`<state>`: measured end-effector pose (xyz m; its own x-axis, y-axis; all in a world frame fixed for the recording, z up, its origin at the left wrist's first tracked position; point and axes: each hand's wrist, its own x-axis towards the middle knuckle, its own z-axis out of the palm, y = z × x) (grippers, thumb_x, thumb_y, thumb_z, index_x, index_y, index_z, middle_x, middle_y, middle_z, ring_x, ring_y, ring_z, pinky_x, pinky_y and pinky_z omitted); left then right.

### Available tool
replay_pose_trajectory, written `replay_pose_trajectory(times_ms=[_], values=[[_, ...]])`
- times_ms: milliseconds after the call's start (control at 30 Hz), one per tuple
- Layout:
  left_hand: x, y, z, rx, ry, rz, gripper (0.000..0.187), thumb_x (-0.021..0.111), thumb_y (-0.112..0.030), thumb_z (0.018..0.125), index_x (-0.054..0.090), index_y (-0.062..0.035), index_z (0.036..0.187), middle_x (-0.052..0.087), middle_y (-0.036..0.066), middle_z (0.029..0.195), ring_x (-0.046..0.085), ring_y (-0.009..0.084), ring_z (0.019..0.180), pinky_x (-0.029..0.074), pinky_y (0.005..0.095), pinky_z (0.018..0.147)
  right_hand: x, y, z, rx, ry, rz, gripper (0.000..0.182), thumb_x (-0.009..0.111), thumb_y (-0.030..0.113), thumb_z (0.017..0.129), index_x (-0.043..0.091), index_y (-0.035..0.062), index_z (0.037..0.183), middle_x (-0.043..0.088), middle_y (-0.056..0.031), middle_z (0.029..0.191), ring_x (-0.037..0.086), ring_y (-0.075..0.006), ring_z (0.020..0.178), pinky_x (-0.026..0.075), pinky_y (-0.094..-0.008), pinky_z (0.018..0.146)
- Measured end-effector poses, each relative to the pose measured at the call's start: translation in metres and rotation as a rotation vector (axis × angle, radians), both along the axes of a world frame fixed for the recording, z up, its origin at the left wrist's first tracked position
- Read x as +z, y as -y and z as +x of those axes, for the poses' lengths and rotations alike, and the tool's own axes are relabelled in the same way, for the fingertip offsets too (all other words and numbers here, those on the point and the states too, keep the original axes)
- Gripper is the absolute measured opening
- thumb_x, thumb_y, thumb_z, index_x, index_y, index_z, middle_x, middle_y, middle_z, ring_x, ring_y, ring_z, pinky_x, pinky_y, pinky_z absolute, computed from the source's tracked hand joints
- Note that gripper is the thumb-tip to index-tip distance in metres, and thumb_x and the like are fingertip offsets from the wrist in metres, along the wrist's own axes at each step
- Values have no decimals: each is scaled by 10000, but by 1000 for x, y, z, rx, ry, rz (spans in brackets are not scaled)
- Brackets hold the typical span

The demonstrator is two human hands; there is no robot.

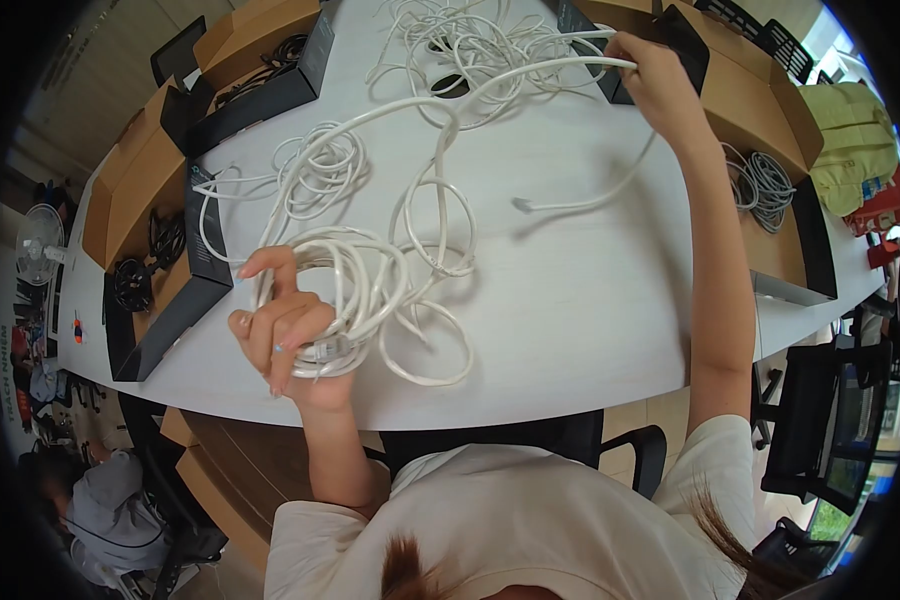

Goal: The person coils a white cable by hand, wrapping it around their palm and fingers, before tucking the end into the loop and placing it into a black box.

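Observation:
My left hand (285, 335) is raised above the near table edge and grips a coiled bundle of white cable (355, 290), with a clear plug end near my palm. From that coil a long white strand (440, 125) runs up and across to my right hand (655, 75), which is stretched far out and pinches it. A loose cable end (522, 204) lies on the table below my right arm. More white loops (440, 225) trail beside the coil.
A white table (590, 290) carries other white cable piles (320, 170) and a tangle at the far side (470, 45). Open cardboard boxes hold black cables (140, 270) on the left and grey cables (760, 185) on the right. Black chairs (820, 420) stand at right.

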<state>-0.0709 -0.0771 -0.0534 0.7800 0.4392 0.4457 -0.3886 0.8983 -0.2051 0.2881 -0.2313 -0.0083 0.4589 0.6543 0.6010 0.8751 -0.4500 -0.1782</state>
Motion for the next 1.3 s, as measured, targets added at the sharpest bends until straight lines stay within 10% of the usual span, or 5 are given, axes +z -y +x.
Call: replay_pose_trajectory(times_ms=[200, 433, 567, 733, 1300], values=[[-3, 8, 7, -44, -4, 10, 309, 408, -124, 731, 372, -89, 1036, 409, -23, 374, 417, 121, 317, 428, 286, 733, -2, -18, -50, 298, -394, 70, 265, 518, -16, 778, 571, 46, 1031, 590, -82, 915, 544, -195, 788, 434, -331, 672], [-11, 0, 4, 7, -26, 57, 265, 414, -142, 736, 398, -100, 998, 416, -28, 371, 452, 94, 409, 414, 267, 787, 24, -30, -114, 302, 351, 255, 252, 629, 78, 784, 570, 82, 1029, 525, -138, 1114, 522, -228, 956, 448, -324, 768], [0, -2, 3, 52, -41, 84, 276, 419, -138, 730, 405, -110, 1004, 425, -29, 378, 470, 92, 474, 395, 249, 815, 34, -3, -168, 661, -368, -162, 277, 689, 265, 761, 600, 55, 917, 587, -64, 994, 536, -266, 901, 431, -344, 792], [9, -4, -2, 107, -23, 90, 209, 390, -127, 767, 401, -112, 975, 405, -46, 361, 469, 71, 491, 410, 222, 796, -32, -6, -214, 1023, -117, -203, 327, 615, 379, 794, 566, 63, 722, 592, -50, 737, 555, -212, 791, 426, -342, 691], [4, -81, -104, 398, -98, -12, 173, 377, -58, 812, 379, -84, 983, 394, -64, 380, 400, 59, 361, 407, 220, 785, 17, 61, -16, 10, 388, -338, 426, 523, 349, 899, 636, 27, 644, 575, -104, 599, 548, -269, 726, 442, -381, 712]])
